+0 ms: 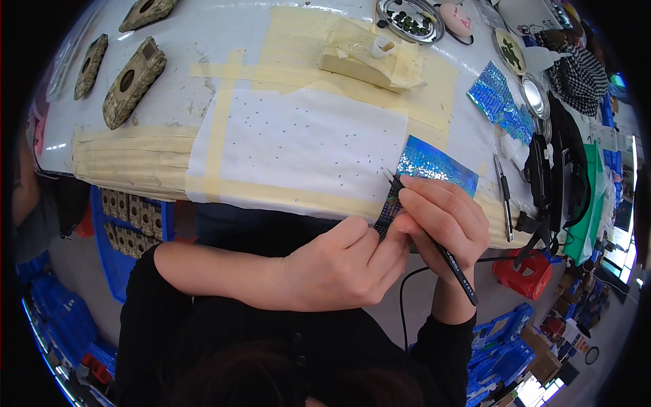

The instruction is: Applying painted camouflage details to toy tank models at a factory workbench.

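My left hand (342, 264) is closed, its thumb and finger pinching the lower end of a dark glittery strip (387, 214) near the table's front edge. My right hand (447, 220) grips black tweezers (456, 271); their fine tips point up and left beside the strip's upper end. Under the right fingers lies a shiny blue holographic sheet (434, 163), partly covered by that hand. Just left of both hands, a white paper sheet (271, 146) is taped flat, with many tiny dark bluish specks scattered over it. Whether the tweezer tips hold a speck is too small to tell.
A tape-covered block (363, 61) stands beyond the paper. Camouflage-patterned pieces (134, 85) with round holes lie at far left. To the right are a crinkled blue holographic sheet (498, 98), a pen-like tool (505, 197) and a metal dish (420, 10). Below left hangs a blue tray (112, 254).
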The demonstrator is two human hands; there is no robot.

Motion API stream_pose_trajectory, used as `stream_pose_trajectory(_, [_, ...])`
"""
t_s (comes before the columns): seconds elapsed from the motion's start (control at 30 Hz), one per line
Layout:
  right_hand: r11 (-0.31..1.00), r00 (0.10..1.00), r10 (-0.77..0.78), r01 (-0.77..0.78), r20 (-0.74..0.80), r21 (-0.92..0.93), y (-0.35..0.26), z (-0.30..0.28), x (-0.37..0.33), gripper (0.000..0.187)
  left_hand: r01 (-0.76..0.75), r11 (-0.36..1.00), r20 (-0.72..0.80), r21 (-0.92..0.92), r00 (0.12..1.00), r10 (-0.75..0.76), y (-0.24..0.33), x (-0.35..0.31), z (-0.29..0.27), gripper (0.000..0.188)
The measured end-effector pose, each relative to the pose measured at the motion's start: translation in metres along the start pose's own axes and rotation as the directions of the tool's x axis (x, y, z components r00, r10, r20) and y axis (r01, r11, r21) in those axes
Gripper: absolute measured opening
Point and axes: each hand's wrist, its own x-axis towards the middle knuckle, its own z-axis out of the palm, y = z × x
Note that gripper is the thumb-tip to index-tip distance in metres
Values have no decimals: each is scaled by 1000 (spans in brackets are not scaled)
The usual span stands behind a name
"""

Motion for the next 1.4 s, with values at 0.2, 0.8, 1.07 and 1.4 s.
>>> stream_pose_trajectory(0.2, [995, 995, 71, -66, -73, 74, 1, -10, -8, 27, -16, 1000, -9, 24, 1000, 16, -2, 2, 0, 21])
stream_pose_trajectory(0.8, [981, 980, 74, -104, -182, -163, -13, -20, -56, 26, -6, 999, 2, 43, 1000, 6, -2, 12, 3, 30])
stream_pose_trajectory(1.07, [983, 984, 74, -99, -161, -155, -10, -25, -57, 27, -24, 997, 14, 67, 1000, 23, -1, 16, 4, 28])
stream_pose_trajectory(1.4, [984, 960, 136, -160, -246, -83, -13, -33, -60, 31, -34, 999, 15, 38, 999, 34, -3, 21, 4, 33])
